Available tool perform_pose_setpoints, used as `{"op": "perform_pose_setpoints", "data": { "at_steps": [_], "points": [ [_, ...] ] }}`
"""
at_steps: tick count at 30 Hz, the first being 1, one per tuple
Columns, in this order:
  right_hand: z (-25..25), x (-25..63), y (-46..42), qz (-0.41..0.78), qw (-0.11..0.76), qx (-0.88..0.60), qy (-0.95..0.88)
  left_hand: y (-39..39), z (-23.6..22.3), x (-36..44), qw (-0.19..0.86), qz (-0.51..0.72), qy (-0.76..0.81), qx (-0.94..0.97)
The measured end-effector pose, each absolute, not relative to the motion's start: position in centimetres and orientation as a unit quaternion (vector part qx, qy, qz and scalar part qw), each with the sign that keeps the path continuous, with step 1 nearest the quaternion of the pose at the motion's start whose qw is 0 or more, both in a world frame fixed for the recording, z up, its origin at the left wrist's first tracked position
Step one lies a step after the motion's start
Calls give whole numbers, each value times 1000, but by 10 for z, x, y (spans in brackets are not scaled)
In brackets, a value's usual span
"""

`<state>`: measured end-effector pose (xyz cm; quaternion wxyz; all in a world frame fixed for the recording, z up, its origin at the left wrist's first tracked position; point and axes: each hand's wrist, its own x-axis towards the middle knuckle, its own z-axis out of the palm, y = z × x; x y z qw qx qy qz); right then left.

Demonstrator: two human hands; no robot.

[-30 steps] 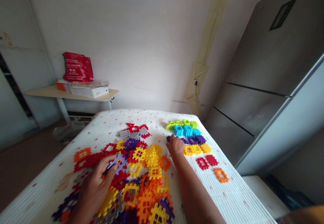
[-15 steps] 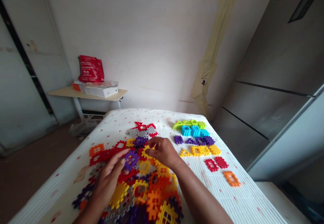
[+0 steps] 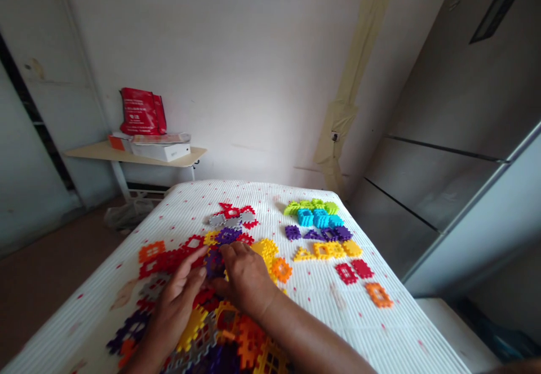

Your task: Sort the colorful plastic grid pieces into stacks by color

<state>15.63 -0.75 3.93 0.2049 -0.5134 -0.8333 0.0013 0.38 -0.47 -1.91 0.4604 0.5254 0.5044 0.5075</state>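
Observation:
A purple interlocking window tile (image 3: pixel 214 263) is between my two hands, above a mixed pile of toothed plastic tiles. My left hand (image 3: pixel 181 290) pinches its left side with thumb and fingers. From the right, my right hand (image 3: pixel 244 277) reaches across with its fingers closed on the same tile, covering much of it. Around the hands lie red tiles (image 3: pixel 167 261), a yellow tile (image 3: pixel 192 329), orange tiles (image 3: pixel 249 340) and grey tiles. My right forearm hides part of the pile.
Sorted rows stand on the right: green tiles (image 3: pixel 313 206), blue tiles (image 3: pixel 320 218), purple tiles (image 3: pixel 329 234), yellow tiles (image 3: pixel 332 249), red tiles (image 3: pixel 355 271) and one orange tile (image 3: pixel 379 295). Grey and red tiles (image 3: pixel 233 216) lie farther back. A fridge (image 3: pixel 443 137) is at right, a side table (image 3: pixel 93 153) at left.
My right hand has left the purple row, where a small purple tile now lies, and come over to the tile in my left hand. The view has shifted slightly.

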Motion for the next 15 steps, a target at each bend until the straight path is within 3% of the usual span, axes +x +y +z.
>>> {"op": "perform_pose_setpoints", "data": {
  "at_steps": [11, 15],
  "points": [
    [35, 162, 3, -120, 188, -396, -891, -3, -16, 0, 399, 520, 562, 505],
    [37, 166, 2, -91, 202, -367, -903, 1, -21, -7, 418, 531, 556, 484]
  ]
}}
